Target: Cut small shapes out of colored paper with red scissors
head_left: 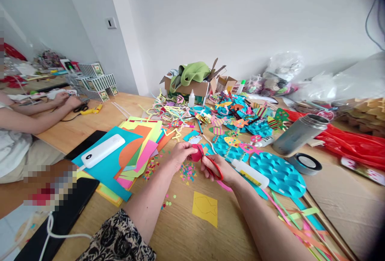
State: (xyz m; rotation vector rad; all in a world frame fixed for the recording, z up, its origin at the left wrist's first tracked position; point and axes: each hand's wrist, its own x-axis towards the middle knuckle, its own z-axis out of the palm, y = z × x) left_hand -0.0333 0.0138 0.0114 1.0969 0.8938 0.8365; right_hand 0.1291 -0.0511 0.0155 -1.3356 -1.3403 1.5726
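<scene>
My left hand [181, 154] pinches a small piece of dark pink paper [196, 153] above the middle of the table. My right hand [221, 168] is closed round the handles of red scissors [215, 168], whose blades meet the paper's right edge. Beneath my hands lies a heap of tiny coloured paper bits [188, 172]. Nearer to me, a yellow paper square [205, 209] carries a drawn fish outline. A white glue bottle [252, 174] lies on its side just right of my right hand.
Coloured paper sheets [141, 132] with a white power bank [104, 150] lie left. To the right are blue paper discs [278, 175], a steel flask [300, 132] and a tape roll [305, 163]. Paper fish [240, 123] pile up behind. A co-worker's arms [45, 110] rest far left.
</scene>
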